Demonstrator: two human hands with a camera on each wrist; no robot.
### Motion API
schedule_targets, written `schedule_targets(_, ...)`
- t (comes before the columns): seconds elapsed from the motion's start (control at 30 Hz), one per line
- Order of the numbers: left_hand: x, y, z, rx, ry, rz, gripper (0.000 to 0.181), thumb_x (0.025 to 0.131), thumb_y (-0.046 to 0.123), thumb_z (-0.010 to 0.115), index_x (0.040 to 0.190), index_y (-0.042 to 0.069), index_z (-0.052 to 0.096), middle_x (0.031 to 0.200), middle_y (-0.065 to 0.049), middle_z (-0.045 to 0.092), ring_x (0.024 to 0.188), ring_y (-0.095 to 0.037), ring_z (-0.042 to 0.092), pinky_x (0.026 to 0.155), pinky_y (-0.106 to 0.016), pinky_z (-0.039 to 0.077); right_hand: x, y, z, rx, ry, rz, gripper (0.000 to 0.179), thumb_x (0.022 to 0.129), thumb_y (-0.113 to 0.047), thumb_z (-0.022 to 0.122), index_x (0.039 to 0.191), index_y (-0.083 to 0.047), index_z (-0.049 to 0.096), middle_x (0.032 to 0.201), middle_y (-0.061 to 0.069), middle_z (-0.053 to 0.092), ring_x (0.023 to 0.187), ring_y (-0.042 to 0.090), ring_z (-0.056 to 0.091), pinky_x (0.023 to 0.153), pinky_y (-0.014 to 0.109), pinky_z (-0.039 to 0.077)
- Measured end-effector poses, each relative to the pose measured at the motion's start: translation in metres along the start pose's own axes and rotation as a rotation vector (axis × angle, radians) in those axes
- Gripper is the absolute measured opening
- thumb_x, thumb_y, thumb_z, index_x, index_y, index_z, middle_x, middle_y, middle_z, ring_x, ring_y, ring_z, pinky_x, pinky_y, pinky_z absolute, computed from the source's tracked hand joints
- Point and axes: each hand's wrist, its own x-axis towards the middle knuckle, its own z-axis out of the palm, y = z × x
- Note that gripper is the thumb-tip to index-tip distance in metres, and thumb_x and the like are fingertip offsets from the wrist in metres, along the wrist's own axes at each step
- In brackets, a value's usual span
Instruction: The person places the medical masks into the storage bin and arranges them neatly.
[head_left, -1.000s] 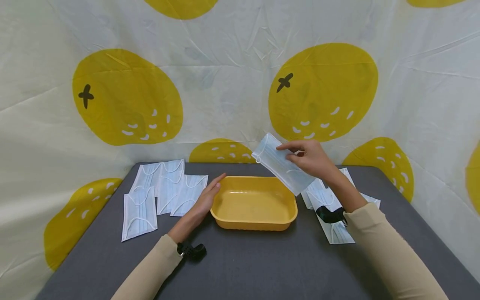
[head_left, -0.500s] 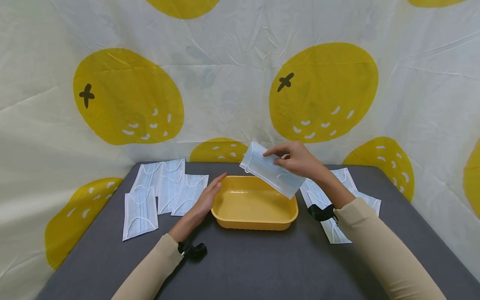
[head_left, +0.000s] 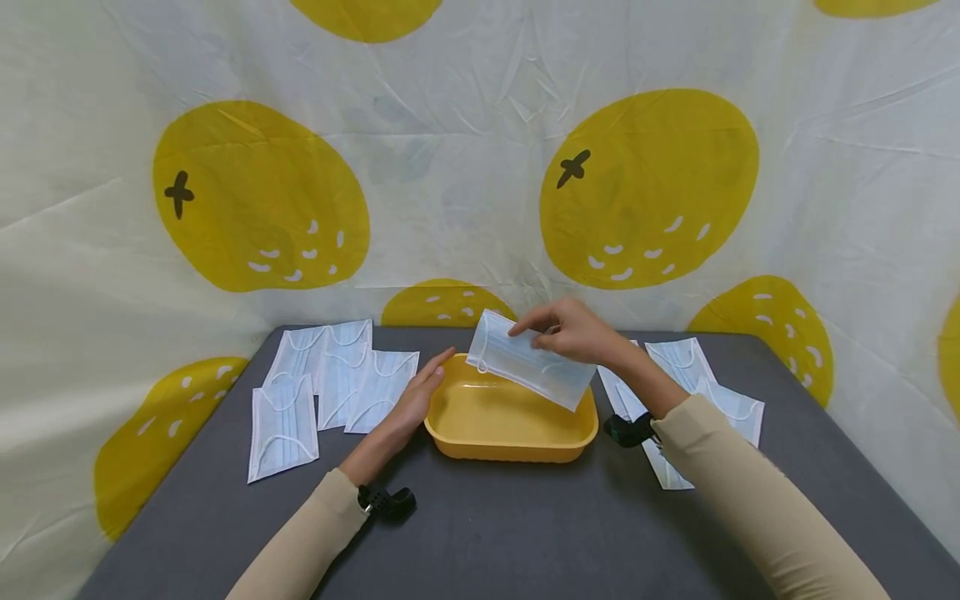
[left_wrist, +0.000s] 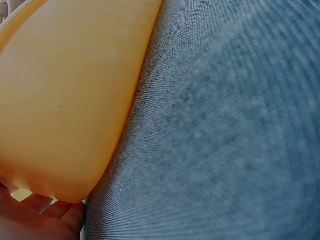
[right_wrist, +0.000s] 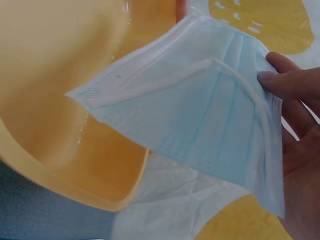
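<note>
The right hand (head_left: 577, 333) has a mask (head_left: 528, 362) in a pinch: the thumb and fingers (head_left: 534, 318) nip it near one edge. A light pinch like that is likely enough, as a mask is thin and weighs very little. Most of it sticks out past the fingers, nice and flat, with a bit of droop. It hangs tilted over the back right part of the tub (head_left: 510, 452); I can't tell if it touches the rim.

The left hand (head_left: 412, 396) isn't gripping anything. Its fingers are quite straight and rest on the left end of the tub — maybe so the tub won't slide.

The tub sits in the middle of the dark surface (head_left: 510, 533), probably because both hands can get to it there. Four left masks (head_left: 285, 433) lie flat on one side, some with edges on top of each other. The right masks (head_left: 733, 410) lie on the other side, partly behind the arm, so I can't count them all. Lying flat — loops facing up — they look easy to pick up.
</note>
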Motion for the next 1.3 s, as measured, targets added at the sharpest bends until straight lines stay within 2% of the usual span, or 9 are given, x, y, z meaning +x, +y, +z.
schedule_targets(0.13,0.0,0.0,0.001,-0.006,0.0,-0.004,0.049,0.114,0.029,0.028,0.163,0.022,0.033,0.171,-0.005,0.028,0.16,-0.029,0.023,0.131,-0.051,0.015,0.003,0.001,0.004,0.024,-0.067,-0.004,0.03,0.093,0.002,0.066,0.117,-0.011,0.08,0.118,0.008,0.078,0.105,0.023,0.072,0.081,0.032,0.057)
schedule_targets(0.23,0.0,0.001,0.001,-0.006,0.004,0.003,0.049,0.114,0.029,0.028,0.163,0.021,0.033,0.171,-0.006,0.028,0.16,-0.029,0.022,0.131,-0.052,0.015,0.006,0.001,0.007,0.041,-0.105,-0.012,0.029,0.093,0.002,0.066,0.117,-0.01,0.079,0.118,0.009,0.078,0.112,0.026,0.072,0.094,0.04,0.059)
schedule_targets(0.33,0.0,0.0,0.001,-0.001,0.007,0.009,0.05,0.114,0.028,0.028,0.163,0.02,0.033,0.171,-0.008,0.027,0.16,-0.031,0.022,0.131,-0.053,0.015,0.009,0.001,0.009,0.053,-0.136,0.003,0.029,0.093,0.002,0.066,0.116,-0.011,0.08,0.119,0.007,0.078,0.12,0.028,0.07,0.104,0.049,0.055)
schedule_targets(0.4,0.0,0.0,0.001,0.002,0.014,-0.003,0.049,0.114,0.03,0.029,0.163,0.021,0.034,0.171,-0.006,0.028,0.16,-0.029,0.023,0.131,-0.052,0.016,0.012,0.0,0.012,0.065,-0.158,0.015,0.029,0.093,0.002,0.066,0.116,-0.012,0.08,0.12,0.006,0.077,0.124,0.028,0.068,0.108,0.05,0.053)
schedule_targets(0.67,-0.001,-0.001,0.0,-0.014,0.002,0.003,0.049,0.114,0.028,0.029,0.163,0.02,0.034,0.171,-0.007,0.028,0.16,-0.029,0.02,0.131,-0.052,0.013,0.02,0.001,0.023,0.108,-0.239,-0.046,0.027,0.092,0.005,0.067,0.115,-0.003,0.078,0.117,0.013,0.077,0.119,0.029,0.069,0.103,0.044,0.056)
schedule_targets(0.83,0.0,-0.001,-0.001,-0.007,-0.006,0.003,0.049,0.114,0.029,0.029,0.163,0.021,0.033,0.171,-0.006,0.027,0.16,-0.028,0.02,0.131,-0.052,0.013,0.024,-0.001,0.027,0.12,-0.303,0.002,0.028,0.092,0.004,0.067,0.116,-0.004,0.078,0.119,0.011,0.077,0.114,0.024,0.07,0.096,0.036,0.059)
schedule_targets(0.93,0.0,-0.001,-0.001,-0.007,-0.003,0.008,0.049,0.114,0.028,0.028,0.163,0.02,0.033,0.172,-0.007,0.027,0.16,-0.03,0.02,0.131,-0.053,0.012,0.027,-0.002,0.029,0.113,-0.344,0.021,0.028,0.092,0.005,0.068,0.116,-0.004,0.078,0.119,0.011,0.077,0.115,0.023,0.07,0.098,0.037,0.059)
schedule_targets(1.13,0.003,-0.002,-0.002,-0.014,-0.016,0.018,0.05,0.114,0.027,0.028,0.163,0.019,0.033,0.171,-0.009,0.026,0.16,-0.031,0.021,0.131,-0.053,0.014,0.033,0.0,0.034,0.098,-0.417,0.01,0.03,0.09,0.006,0.067,0.117,-0.002,0.077,0.119,0.012,0.077,0.116,0.024,0.07,0.102,0.04,0.057)
schedule_targets(1.3,0.003,-0.003,-0.002,-0.009,-0.018,0.029,0.05,0.114,0.026,0.028,0.163,0.018,0.033,0.171,-0.01,0.027,0.16,-0.031,0.021,0.131,-0.053,0.013,0.037,0.004,0.04,0.111,-0.452,0.026,0.032,0.089,0.01,0.066,0.118,0.0,0.076,0.12,0.014,0.077,0.117,0.026,0.07,0.104,0.04,0.056)
